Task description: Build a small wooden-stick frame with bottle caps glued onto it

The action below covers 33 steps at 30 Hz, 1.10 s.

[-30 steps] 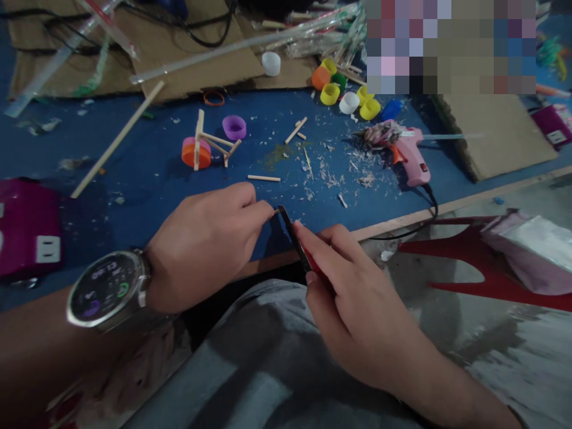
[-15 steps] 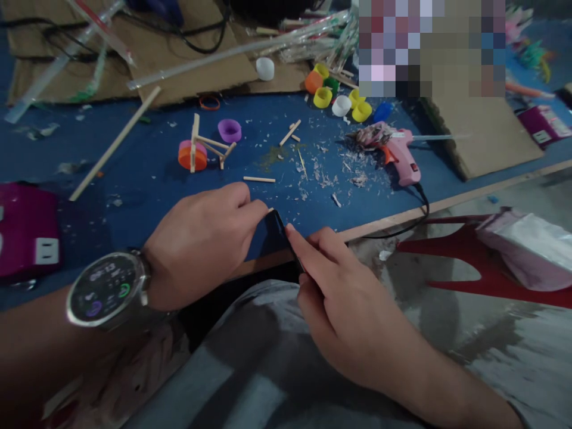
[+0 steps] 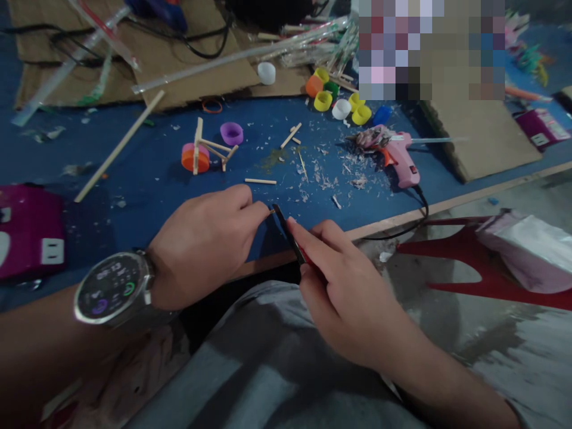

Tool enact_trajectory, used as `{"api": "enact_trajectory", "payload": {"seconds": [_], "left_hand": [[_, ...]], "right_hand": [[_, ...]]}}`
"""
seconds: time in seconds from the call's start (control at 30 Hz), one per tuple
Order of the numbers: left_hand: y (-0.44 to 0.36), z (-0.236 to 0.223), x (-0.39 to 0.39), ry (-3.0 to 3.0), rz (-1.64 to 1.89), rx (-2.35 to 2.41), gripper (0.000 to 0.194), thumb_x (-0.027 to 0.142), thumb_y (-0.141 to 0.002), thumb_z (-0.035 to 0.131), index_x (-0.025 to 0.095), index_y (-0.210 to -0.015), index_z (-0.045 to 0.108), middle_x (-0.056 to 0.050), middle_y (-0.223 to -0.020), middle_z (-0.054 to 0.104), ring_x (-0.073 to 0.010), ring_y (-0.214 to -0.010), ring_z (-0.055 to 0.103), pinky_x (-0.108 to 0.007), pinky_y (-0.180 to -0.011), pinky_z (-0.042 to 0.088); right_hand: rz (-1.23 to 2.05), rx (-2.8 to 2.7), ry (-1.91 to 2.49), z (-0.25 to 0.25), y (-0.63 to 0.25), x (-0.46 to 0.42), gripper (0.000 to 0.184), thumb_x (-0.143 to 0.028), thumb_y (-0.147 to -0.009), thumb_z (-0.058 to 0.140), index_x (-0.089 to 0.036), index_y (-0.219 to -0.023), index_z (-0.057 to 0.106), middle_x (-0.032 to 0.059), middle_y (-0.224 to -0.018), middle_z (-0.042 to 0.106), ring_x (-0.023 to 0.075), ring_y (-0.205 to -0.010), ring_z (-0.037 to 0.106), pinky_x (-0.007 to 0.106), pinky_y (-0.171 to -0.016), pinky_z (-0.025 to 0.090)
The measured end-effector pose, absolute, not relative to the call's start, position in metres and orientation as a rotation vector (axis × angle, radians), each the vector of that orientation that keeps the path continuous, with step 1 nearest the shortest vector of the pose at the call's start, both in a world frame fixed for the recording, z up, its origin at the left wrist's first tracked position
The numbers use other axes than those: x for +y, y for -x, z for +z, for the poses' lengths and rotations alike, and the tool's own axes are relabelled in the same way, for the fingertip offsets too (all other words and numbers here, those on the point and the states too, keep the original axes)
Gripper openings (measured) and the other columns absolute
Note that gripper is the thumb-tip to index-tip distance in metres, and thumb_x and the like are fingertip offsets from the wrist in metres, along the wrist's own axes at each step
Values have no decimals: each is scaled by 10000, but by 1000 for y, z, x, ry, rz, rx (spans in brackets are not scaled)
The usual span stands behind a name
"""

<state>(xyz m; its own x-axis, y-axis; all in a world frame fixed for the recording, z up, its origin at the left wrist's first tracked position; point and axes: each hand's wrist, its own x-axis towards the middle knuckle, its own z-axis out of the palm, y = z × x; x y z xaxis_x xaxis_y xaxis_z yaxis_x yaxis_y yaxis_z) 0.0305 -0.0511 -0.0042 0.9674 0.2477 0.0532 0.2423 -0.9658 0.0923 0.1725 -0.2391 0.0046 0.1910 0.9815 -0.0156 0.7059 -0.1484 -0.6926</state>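
My left hand (image 3: pixel 208 241), with a watch (image 3: pixel 115 289) at the wrist, is pinched near the table's front edge. A small tip of a wooden stick (image 3: pixel 271 211) pokes out between its thumb and finger; most of it is hidden. In my right hand (image 3: pixel 344 286) is a cutter knife (image 3: pixel 288 233) with a dark blade and a bit of red at the handle. Its blade end lies right beside the stick's tip; whether they touch I cannot tell. Beyond my hands lie a short stick piece (image 3: pixel 260 181) and a stick frame (image 3: pixel 214 146) with an orange cap (image 3: pixel 195 158).
A pink glue gun (image 3: pixel 397 155) lies at the right with its cord over the edge. Bottle caps (image 3: pixel 322 101), a purple cap (image 3: pixel 231 133), a long stick (image 3: pixel 120 146), cardboard (image 3: pixel 192 83) and a purple box (image 3: pixel 29 232) are around. A red chair (image 3: pixel 447 250) stands below right.
The knife's blade has come slightly away from the stick's tip and turned a little. My left hand keeps its pinch. The whole view has shifted slightly.
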Motion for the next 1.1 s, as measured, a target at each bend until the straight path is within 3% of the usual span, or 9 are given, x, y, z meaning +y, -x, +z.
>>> {"api": "enact_trajectory", "payload": {"seconds": [0.27, 0.37, 0.53, 0.77, 0.97, 1.1], "left_hand": [[-28, -8, -50, -3057, 215, 368, 335, 274, -1019, 419, 189, -995, 742, -103, -893, 672, -257, -709, 676, -388, -605, 461], [-29, -8, -51, -3033, 188, 378, 347, 295, -1031, 415, 192, -993, 745, -116, -918, 684, -270, -738, 681, -400, -622, 471], [-31, -4, -51, -2987, 67, 404, 341, 483, -1002, 574, 195, -1021, 754, -127, -949, 688, -285, -766, 670, -405, -615, 466], [-31, -4, -51, -2992, 75, 409, 351, 515, -997, 575, 210, -1017, 747, -112, -942, 687, -282, -784, 671, -398, -633, 468], [-28, -5, -50, -2990, 141, 380, 361, 508, -1020, 565, 200, -990, 751, -106, -905, 668, -257, -716, 638, -385, -595, 420], [-27, -8, -48, -2989, 258, 413, 384, 324, -1084, 419, 208, -947, 759, -109, -904, 698, -254, -723, 669, -381, -596, 447]], "right_hand": [[622, -1524, 1922, -2, -172, -235, 652, -101, -1001, 465, -14, -1646, 513, 154, -1183, 606, 247, -994, 649, 451, -930, 629], [630, -1499, 1933, -3, -172, -236, 654, -96, -1002, 474, -58, -1655, 506, 145, -1180, 614, 250, -1022, 655, 454, -937, 633], [672, -1505, 1916, -3, -170, -237, 648, -108, -1008, 481, -62, -1653, 510, 142, -1189, 610, 239, -985, 656, 462, -924, 639], [641, -1500, 1885, -5, -171, -237, 645, -101, -1004, 479, -59, -1646, 524, 140, -1183, 615, 233, -999, 668, 424, -910, 634], [648, -1613, 1947, 1, -170, -228, 662, -113, -998, 446, 18, -1642, 516, 171, -1176, 609, 263, -974, 657, 485, -927, 646], [618, -1729, 2013, 11, -174, -225, 654, -138, -1015, 428, -29, -1653, 523, 190, -1244, 612, 277, -973, 660, 533, -945, 649]]}}
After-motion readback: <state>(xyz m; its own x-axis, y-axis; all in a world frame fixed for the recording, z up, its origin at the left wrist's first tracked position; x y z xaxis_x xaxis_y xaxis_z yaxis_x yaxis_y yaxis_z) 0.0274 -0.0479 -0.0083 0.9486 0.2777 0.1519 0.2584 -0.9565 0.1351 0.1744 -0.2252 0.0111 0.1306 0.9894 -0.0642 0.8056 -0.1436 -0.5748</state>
